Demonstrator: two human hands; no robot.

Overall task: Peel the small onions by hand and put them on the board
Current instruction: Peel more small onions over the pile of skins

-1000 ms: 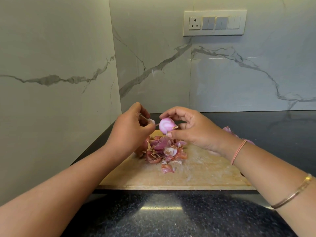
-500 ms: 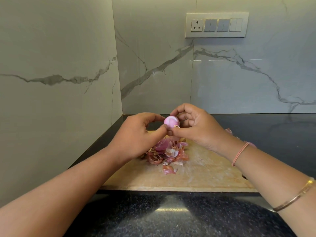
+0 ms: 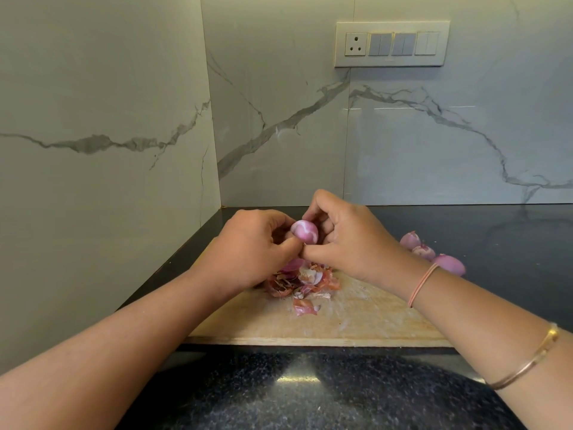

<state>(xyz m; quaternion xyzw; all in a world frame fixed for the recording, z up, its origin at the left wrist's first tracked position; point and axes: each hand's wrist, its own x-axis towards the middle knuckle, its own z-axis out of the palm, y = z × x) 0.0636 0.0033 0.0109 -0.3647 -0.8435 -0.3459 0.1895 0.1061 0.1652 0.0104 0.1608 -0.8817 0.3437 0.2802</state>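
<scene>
A small pink onion [image 3: 304, 231] with pale streaks is held in the air between both hands, above the far part of the wooden board [image 3: 356, 321]. My left hand [image 3: 251, 246] pinches its left and lower side with thumb and fingers. My right hand [image 3: 347, 240] curls around its right side, fingertips on top and thumb below. A heap of reddish-brown onion skins [image 3: 305, 283] lies on the board under the hands. Three small onions [image 3: 431, 253] lie at the board's far right corner, partly hidden by my right wrist.
The board sits on a black speckled counter [image 3: 310, 392] in a corner. Marble walls rise at the left [image 3: 93, 181] and at the back, with a switch panel [image 3: 392, 44] high on the back wall. Dark counter [image 3: 511, 237] extends to the right.
My left hand, which was apart and holding a bit of skin, has come to the onion and now grips it together with my right hand. The onion has turned slightly.
</scene>
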